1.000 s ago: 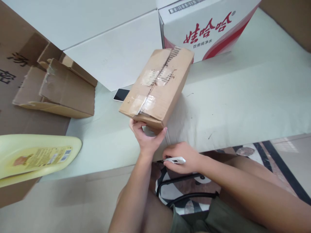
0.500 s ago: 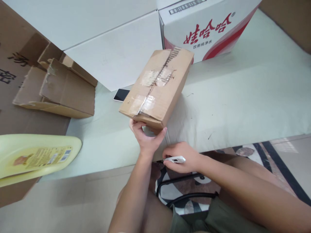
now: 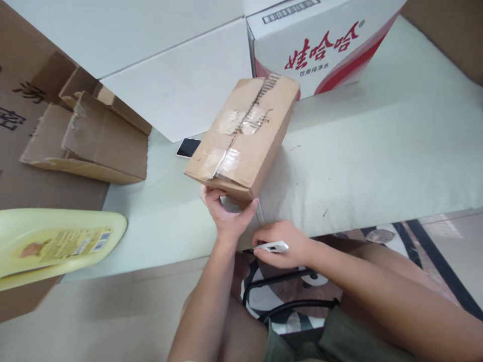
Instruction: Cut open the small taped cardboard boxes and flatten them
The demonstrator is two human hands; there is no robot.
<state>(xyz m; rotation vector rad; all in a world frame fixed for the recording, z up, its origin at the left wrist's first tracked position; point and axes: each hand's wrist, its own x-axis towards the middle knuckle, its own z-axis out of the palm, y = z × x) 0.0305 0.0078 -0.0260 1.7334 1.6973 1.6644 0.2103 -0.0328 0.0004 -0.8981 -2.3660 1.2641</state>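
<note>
A brown cardboard box (image 3: pixel 230 136) is tilted over the light green cloth, its top seam covered with wrinkled clear tape. My left hand (image 3: pixel 228 213) grips the near lower end of this box, thumb on the right corner and fingers on the left. Just to the right and closer to my body, my right hand (image 3: pixel 285 244) is closed around a white utility knife (image 3: pixel 275 247). Its handle end shows between my thumb and fingers; whether the blade is out I cannot tell. The knife is apart from the box.
The cloth-covered surface (image 3: pixel 362 161) carries a phone (image 3: pixel 187 148), partly behind the box. White cartons (image 3: pixel 181 85) and a red-lettered carton (image 3: pixel 320 60) stand at the back. On the left are open cardboard boxes (image 3: pixel 105 136) and a yellow bottle (image 3: pixel 64 241). A black-handled patterned bag (image 3: pixel 287 296) lies below.
Almost nothing differs. The box has shifted very slightly to the left in my left hand; my right hand and the utility knife have stayed in place.
</note>
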